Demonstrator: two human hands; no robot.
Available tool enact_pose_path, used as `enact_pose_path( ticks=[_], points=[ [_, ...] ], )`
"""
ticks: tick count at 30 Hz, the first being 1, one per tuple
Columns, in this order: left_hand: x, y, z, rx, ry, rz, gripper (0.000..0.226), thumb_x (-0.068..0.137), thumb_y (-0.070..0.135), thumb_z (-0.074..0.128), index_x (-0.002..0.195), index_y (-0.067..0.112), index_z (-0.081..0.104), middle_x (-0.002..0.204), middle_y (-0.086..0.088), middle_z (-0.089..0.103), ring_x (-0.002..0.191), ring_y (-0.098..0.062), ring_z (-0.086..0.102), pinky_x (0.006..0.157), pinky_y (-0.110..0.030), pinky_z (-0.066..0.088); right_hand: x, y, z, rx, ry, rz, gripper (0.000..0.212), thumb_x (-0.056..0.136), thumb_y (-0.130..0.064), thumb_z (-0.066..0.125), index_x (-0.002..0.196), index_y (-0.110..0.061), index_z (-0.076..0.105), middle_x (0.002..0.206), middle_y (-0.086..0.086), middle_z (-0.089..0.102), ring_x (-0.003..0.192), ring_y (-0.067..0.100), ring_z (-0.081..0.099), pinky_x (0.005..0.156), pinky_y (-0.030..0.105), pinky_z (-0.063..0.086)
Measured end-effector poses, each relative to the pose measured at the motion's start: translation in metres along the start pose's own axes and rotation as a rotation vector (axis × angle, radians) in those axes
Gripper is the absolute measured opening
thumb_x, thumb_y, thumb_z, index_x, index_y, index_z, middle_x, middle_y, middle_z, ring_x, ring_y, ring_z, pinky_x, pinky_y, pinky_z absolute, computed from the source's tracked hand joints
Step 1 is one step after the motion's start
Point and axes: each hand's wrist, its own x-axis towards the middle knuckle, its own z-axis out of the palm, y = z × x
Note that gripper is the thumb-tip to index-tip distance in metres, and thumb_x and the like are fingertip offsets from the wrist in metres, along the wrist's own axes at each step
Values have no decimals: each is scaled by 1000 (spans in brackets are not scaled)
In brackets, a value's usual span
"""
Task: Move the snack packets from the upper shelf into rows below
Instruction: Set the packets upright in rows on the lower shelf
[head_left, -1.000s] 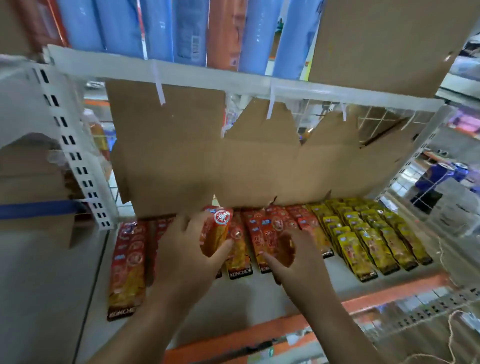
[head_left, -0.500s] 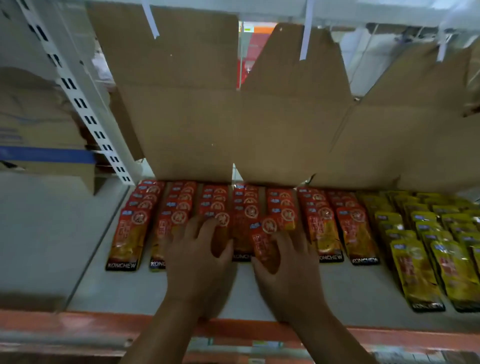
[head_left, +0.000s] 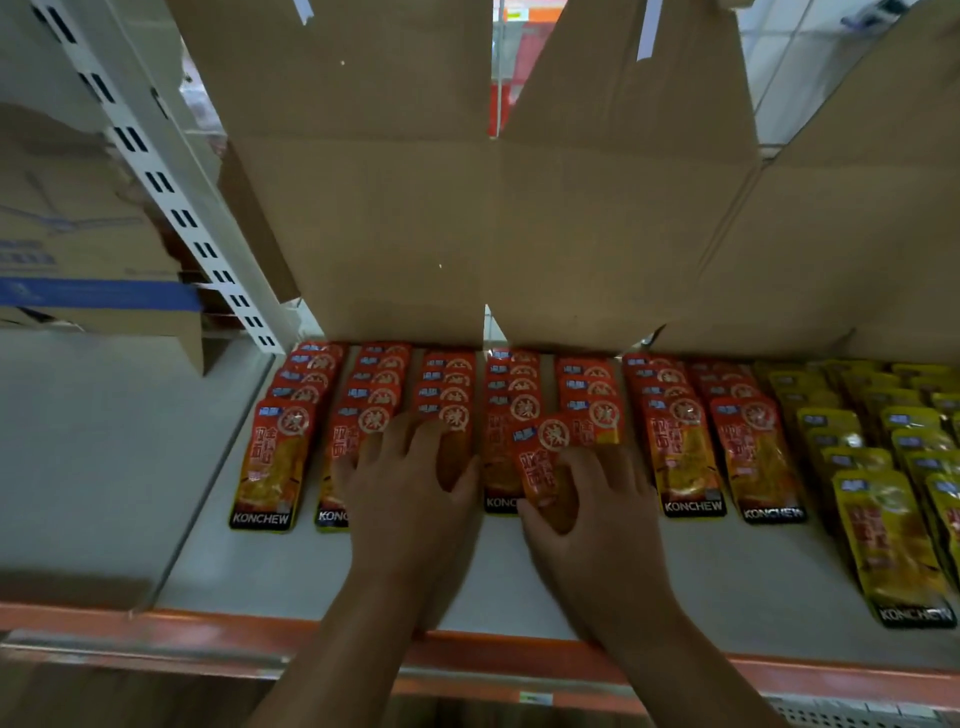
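The right hand's fingers (head_left: 618, 467) curl over the near end of a red packet (head_left: 543, 452), with the thumb under its lower edge, so the packet is pinched. It lies askew, overlapping the two rows just beyond the fingertips. The left hand's fingers (head_left: 384, 441) are spread wide and flat, pressing on the front packets beneath them and holding nothing.

The step in hand looks like seating this one packet into its row while the left hand (head_left: 410, 504) steadies the neighbours. Next, the right hand (head_left: 602, 525) would need to turn the packet straight and lay it in line with the row's front.

Red rows (head_left: 685, 457) lie on both sides of the fingers, with yellow packets (head_left: 883, 525) farther right. Beyond the fingertips a cardboard sheet (head_left: 415, 234) hangs close over the back of the rows, leaving little room to reach deeper. Toward the wrists, bare shelf (head_left: 727, 582) runs to the orange front lip (head_left: 208, 629), which leaves room to draw back. A white slotted post (head_left: 171, 208) stands well off to the left.
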Motion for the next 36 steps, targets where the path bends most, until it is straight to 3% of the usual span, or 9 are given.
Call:
enact_pose_path(
  ticks=[8,12,19,24,30,36],
  points=[
    [0,0,1,-11,7,-10,51,84,63,67,120,28,65,129,-1,64,113,-30,60,96,-51,41,-1,2,5,-4,4,-1,56,79,-57,70,122,-26,54,125,-2,49,117,20,47,93,48,51],
    [1,1,1,-24,29,-16,52,83,66,63,118,28,65,127,-1,64,112,-30,60,93,-50,41,0,3,5,-5,14,-11,55,80,-62,60,120,-25,55,126,0,51,117,23,49,92,50,50],
    [-1,-1,-1,-63,51,2,47,85,61,61,117,27,67,125,-1,64,111,-29,59,93,-48,42,-1,1,3,-10,7,27,55,79,-62,61,119,-26,54,127,0,53,115,24,53,93,51,50],
    [-3,-10,-6,-140,56,153,38,85,48,64,115,26,67,126,-1,64,113,-26,56,94,-45,41,-4,-12,4,-38,-1,89,55,79,-57,71,122,-29,52,130,-2,49,119,24,50,97,50,48],
    [1,-24,-12,-201,27,340,31,85,42,64,111,25,67,124,0,63,112,-27,56,92,-44,41,-2,-37,16,-77,-41,161,59,81,-67,59,129,-36,45,140,-3,43,128,26,46,106,49,44],
    [0,-32,-13,-257,11,381,25,83,37,68,105,24,69,119,1,65,108,-27,57,90,-45,42,8,-50,28,-142,8,265,62,80,-67,59,127,-27,52,128,8,53,115,35,55,99,54,47]
  ],
)
